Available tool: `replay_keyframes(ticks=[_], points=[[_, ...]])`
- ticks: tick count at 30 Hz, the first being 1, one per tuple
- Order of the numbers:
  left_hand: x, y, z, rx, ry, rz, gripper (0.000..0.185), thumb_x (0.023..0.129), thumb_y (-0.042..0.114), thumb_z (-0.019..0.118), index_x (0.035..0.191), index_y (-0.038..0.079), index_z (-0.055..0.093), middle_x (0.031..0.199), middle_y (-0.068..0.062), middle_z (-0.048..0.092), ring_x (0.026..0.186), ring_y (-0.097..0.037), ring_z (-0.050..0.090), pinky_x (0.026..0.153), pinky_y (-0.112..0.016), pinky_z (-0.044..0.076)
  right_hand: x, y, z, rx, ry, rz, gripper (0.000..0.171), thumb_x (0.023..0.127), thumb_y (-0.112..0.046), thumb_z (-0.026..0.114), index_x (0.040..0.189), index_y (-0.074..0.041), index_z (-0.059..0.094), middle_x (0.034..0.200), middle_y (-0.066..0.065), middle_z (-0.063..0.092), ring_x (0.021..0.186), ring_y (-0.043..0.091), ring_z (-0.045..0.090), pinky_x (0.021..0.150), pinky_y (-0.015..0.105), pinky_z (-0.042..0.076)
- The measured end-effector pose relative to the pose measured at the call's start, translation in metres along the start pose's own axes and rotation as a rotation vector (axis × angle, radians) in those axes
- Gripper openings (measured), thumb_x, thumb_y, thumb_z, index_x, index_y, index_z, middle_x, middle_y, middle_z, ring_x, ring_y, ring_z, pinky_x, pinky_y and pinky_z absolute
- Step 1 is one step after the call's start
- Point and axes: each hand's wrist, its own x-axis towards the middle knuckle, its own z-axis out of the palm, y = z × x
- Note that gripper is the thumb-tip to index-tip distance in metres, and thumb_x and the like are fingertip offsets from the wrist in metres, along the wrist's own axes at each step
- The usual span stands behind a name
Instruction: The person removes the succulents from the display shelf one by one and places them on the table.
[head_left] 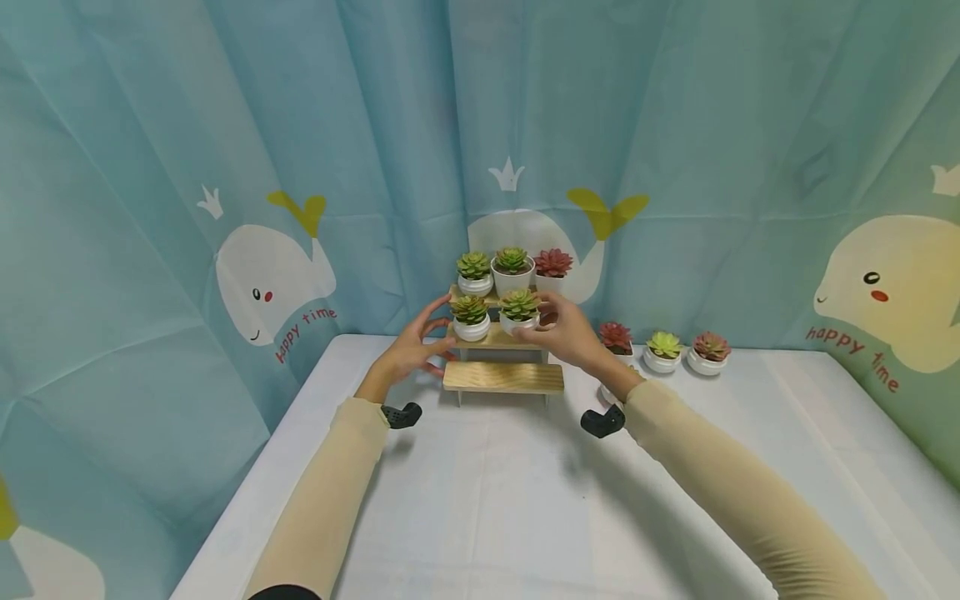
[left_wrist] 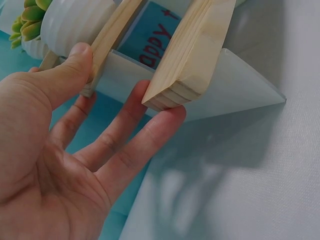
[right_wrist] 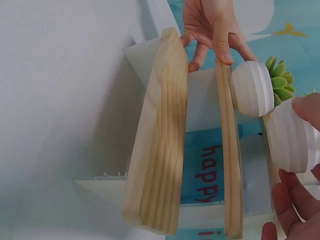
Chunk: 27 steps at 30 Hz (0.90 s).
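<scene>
A three-tier wooden plant stand stands at the back of the white table. My left hand holds its left end; in the left wrist view the thumb lies at the middle plank and two fingertips touch the end of the bottom plank. My right hand pinches a white pot with a green succulent, apart from and just above the middle plank. Left of it, another potted green succulent sits on that plank. The top tier bears two green succulents and a red one.
To the right of the stand are a red succulent, a light green one and a pinkish one in white pots. My right wrist partly hides another pot. A blue curtain with whale prints hangs close behind.
</scene>
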Motion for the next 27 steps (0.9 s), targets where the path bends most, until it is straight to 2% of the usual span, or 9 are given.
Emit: replay_keyframes(ticks=[8,15,20,27], points=[[0.001,-0.001,-0.001,0.002,-0.003,0.0,0.079,0.103,0.017,0.066,0.162,0.047,0.022,0.166,-0.013,0.025,0.1,-0.039,0.071,0.076,-0.067,0.058,-0.005,0.004,-0.01,0.008,-0.002,-0.016,0.066,0.087,-0.031,0.085,0.142,-0.012,0.055,0.126,0.017,0.064,0.103,0.029,0.062,0.081,0.042,0.053],[0.001,-0.001,0.0,0.005,0.004,-0.002,0.079,0.103,0.016,0.066,0.162,0.046,0.022,0.166,-0.014,0.026,0.097,-0.035,0.072,0.077,-0.069,0.057,-0.018,0.008,-0.024,-0.026,-0.008,0.02,0.078,0.088,-0.035,0.084,0.153,-0.015,0.046,0.138,0.019,0.057,0.116,0.032,0.058,0.087,0.048,0.053],[0.0,0.0,0.0,0.013,0.001,0.005,0.079,0.104,0.016,0.065,0.163,0.043,0.02,0.167,-0.016,0.024,0.101,-0.04,0.07,0.078,-0.069,0.056,-0.028,0.013,-0.034,-0.061,0.0,0.02,0.078,0.088,-0.037,0.083,0.153,-0.014,0.046,0.138,0.021,0.056,0.117,0.035,0.058,0.088,0.052,0.053],[-0.001,0.001,0.0,0.007,-0.004,0.003,0.079,0.104,0.016,0.064,0.163,0.044,0.02,0.167,-0.016,0.024,0.106,-0.047,0.067,0.079,-0.071,0.055,-0.043,0.025,-0.049,-0.072,-0.005,0.018,0.076,0.089,-0.032,0.083,0.152,-0.011,0.046,0.132,0.02,0.058,0.109,0.034,0.06,0.085,0.047,0.053]])
